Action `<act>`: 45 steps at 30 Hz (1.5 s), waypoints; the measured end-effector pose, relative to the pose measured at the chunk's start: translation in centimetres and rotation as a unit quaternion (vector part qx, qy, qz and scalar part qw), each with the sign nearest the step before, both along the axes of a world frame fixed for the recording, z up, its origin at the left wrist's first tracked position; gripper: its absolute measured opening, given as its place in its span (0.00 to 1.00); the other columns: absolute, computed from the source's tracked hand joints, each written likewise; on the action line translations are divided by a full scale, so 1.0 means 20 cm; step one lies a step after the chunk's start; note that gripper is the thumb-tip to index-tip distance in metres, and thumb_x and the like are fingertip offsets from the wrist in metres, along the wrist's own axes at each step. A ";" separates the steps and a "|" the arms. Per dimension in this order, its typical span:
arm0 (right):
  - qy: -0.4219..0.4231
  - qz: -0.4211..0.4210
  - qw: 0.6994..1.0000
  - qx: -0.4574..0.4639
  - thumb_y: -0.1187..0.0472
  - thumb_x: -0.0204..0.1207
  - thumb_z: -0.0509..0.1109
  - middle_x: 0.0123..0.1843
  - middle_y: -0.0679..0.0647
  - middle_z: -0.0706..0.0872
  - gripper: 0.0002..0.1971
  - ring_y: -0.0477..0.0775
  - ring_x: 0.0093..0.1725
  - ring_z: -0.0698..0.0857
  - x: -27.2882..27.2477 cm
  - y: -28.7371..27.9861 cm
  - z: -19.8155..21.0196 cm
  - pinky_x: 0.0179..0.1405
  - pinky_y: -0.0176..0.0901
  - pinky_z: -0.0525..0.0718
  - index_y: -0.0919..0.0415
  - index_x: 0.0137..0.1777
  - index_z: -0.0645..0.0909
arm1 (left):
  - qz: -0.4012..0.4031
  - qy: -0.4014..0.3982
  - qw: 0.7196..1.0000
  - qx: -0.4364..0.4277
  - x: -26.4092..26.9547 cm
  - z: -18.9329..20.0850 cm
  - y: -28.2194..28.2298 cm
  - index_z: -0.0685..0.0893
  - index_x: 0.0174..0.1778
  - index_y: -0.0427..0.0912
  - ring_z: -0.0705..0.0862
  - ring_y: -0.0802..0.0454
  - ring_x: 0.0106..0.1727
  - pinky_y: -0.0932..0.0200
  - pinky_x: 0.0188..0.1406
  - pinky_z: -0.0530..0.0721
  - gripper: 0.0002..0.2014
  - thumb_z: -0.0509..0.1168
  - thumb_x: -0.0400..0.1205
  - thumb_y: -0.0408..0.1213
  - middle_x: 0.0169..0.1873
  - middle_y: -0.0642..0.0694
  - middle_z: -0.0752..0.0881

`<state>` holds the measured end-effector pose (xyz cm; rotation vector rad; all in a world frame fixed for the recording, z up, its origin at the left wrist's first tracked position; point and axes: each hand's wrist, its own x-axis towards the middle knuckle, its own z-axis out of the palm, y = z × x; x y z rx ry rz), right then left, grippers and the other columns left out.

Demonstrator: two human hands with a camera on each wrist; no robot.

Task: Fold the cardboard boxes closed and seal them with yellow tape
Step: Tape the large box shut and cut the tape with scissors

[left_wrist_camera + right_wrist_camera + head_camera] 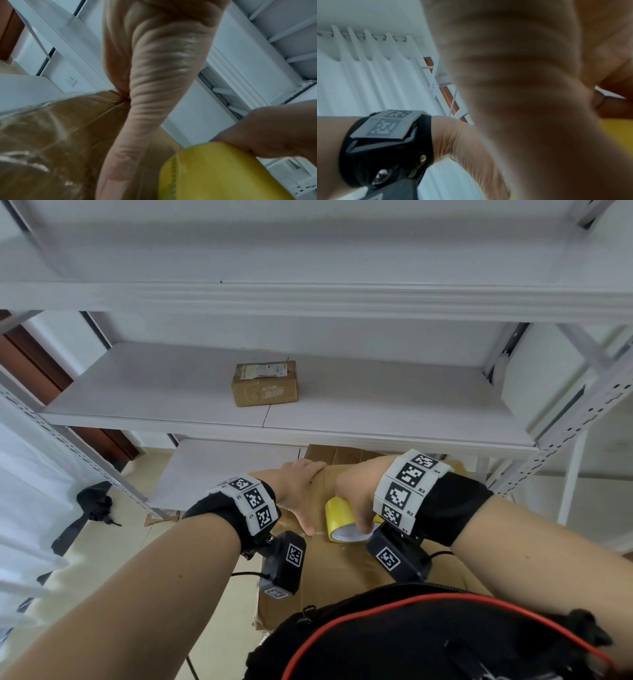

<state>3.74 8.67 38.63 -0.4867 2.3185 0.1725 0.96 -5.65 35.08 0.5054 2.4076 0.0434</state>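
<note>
A large cardboard box point(346, 566) stands on the floor in front of me, its top flaps folded down. My left hand point(301, 491) lies flat on the top, fingers straight and reaching over the far edge, thumb point(130, 135) stretched along the cardboard point(51, 135). My right hand point(356, 494) grips a roll of yellow tape point(342, 522) that stands on the box top beside the left thumb. The left wrist view shows the yellow roll point(214, 175) with the right hand's fingers point(274, 128) curled over it. The right wrist view is filled by a blurred palm point(530, 94).
A white metal shelving unit point(308, 419) rises right behind the box. A small sealed cardboard parcel point(264, 383) sits on its middle shelf. A black cloth point(94, 505) lies on the tiled floor at left, beside a white curtain point(20, 491).
</note>
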 end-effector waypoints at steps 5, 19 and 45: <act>-0.038 0.039 0.998 -0.040 0.48 0.66 0.77 0.38 0.52 0.78 0.24 0.52 0.41 0.78 -0.01 -0.01 0.00 0.31 0.38 0.72 0.65 0.55 0.82 | 0.000 0.028 1.000 -0.008 0.02 -0.03 0.01 0.44 0.86 0.51 0.57 0.42 0.81 0.42 0.80 0.64 0.67 0.85 0.60 0.49 0.82 0.48 0.55; -0.140 -0.128 0.958 -0.216 0.43 0.74 0.72 0.25 0.41 0.83 0.17 0.37 0.24 0.79 -0.05 0.10 0.00 0.26 0.27 0.75 0.57 0.36 0.83 | 0.004 0.039 0.999 -0.020 0.03 -0.05 0.02 0.45 0.86 0.51 0.58 0.42 0.81 0.41 0.79 0.65 0.68 0.86 0.58 0.50 0.82 0.48 0.56; -0.126 -0.157 0.950 -0.238 0.43 0.69 0.77 0.40 0.52 0.87 0.23 0.49 0.42 0.82 -0.05 0.12 -0.05 0.54 0.46 0.82 0.65 0.47 0.88 | 0.027 0.062 0.998 0.003 0.00 -0.14 0.02 0.50 0.85 0.51 0.61 0.42 0.81 0.44 0.81 0.62 0.68 0.83 0.54 0.62 0.79 0.44 0.64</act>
